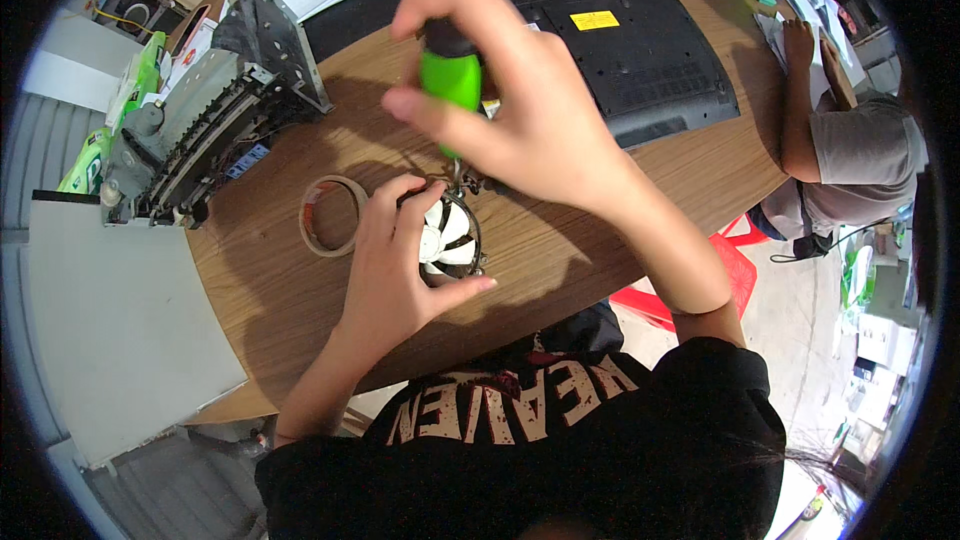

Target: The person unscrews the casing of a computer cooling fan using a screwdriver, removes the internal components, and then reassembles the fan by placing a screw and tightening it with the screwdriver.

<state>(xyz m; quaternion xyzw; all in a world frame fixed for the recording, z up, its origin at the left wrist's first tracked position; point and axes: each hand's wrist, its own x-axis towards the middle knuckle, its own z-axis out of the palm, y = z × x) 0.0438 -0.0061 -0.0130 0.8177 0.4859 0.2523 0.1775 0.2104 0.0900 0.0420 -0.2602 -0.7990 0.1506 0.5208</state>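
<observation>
A small cooling fan (455, 236) with white blades and a dark frame lies on the wooden table in front of me. My left hand (392, 252) grips it from the left, fingers at its far edge and thumb at its near edge. Above the fan's far side, my right hand (515, 100) holds a screwdriver (452, 78) with a green and black handle. Its handle stands nearly upright between thumb and fingers, and the metal shaft points down at the fan's rim. The exact contact of the tip is too small to make out. Thin dark wires lie by the rim.
A tape roll (333, 216) lies left of the fan. Farther left stands a grey metal and black machine part (215, 105). A large black panel (640, 60) with a yellow label lies at the far right. Beyond the table's right end sits another person (850, 145), near a red stool (735, 275).
</observation>
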